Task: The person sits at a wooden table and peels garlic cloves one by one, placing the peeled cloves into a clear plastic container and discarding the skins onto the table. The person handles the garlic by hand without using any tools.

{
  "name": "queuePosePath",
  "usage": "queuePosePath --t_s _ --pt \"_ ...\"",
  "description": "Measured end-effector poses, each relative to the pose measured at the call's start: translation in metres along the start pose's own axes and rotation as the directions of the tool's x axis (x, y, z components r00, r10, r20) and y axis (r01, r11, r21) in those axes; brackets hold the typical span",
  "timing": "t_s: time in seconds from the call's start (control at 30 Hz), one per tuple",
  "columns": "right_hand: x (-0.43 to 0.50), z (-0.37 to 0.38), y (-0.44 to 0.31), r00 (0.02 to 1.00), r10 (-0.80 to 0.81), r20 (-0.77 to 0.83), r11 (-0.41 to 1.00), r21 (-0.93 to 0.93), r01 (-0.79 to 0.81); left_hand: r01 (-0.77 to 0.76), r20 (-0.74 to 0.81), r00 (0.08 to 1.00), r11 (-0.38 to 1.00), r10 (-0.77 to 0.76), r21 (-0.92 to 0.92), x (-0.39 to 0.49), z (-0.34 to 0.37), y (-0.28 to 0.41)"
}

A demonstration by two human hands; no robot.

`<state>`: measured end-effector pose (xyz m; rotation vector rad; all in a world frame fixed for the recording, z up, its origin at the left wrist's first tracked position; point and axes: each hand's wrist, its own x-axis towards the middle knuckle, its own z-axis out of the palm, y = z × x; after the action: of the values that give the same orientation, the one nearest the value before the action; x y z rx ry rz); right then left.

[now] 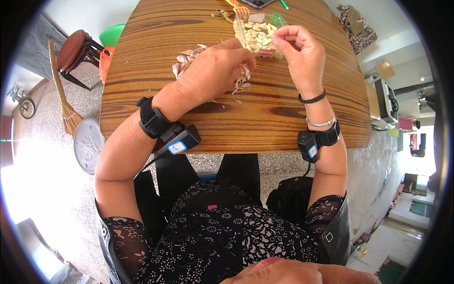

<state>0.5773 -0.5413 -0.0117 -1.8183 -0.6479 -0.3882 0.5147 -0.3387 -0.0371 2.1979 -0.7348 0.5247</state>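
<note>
My left hand (223,67) is over the wood-grain table (248,124), its fingers curled down and partly hidden behind its back. Unpeeled garlic cloves (184,60) lie in a pile beside it, partly covered by the hand and wrist. Loose garlic skins (243,85) are scattered just right of its fingers. A clear plastic box (239,26) holds many pale peeled garlic cloves (259,35). At the box's right edge is my right hand (306,53), raised, with thumb and forefinger tips together. Whether either hand grips a clove is too small or hidden to tell.
An orange slotted utensil (242,11) and a dark phone-like device (257,3) lie at the table's far side, near a green pen (284,4). To the left are stacked stools (72,49), a straw broom (65,103) and a grey round stool top (88,145).
</note>
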Motion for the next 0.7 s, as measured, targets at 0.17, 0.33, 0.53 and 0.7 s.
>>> queuePosePath --t_s 0.17,0.33,0.53,0.7 --pt "0.006 -0.006 0.011 0.995 -0.011 -0.098 0.996 -0.085 0.002 0.064 0.06 0.996 0.998 -0.065 0.015 0.001 -0.002 0.002" --pt "0.009 -0.007 0.021 0.991 0.01 -0.134 0.985 -0.172 -0.033 0.132 0.014 0.991 0.99 -0.132 0.048 0.003 -0.005 0.003" --pt "0.009 -0.006 0.022 0.989 -0.052 -0.136 0.966 -0.258 0.015 0.175 -0.02 0.984 0.951 -0.176 0.255 0.008 -0.031 -0.009" --pt "0.006 -0.003 0.01 0.987 -0.141 -0.082 0.967 -0.225 0.12 0.244 0.184 0.94 0.944 -0.287 0.224 0.007 -0.054 -0.013"
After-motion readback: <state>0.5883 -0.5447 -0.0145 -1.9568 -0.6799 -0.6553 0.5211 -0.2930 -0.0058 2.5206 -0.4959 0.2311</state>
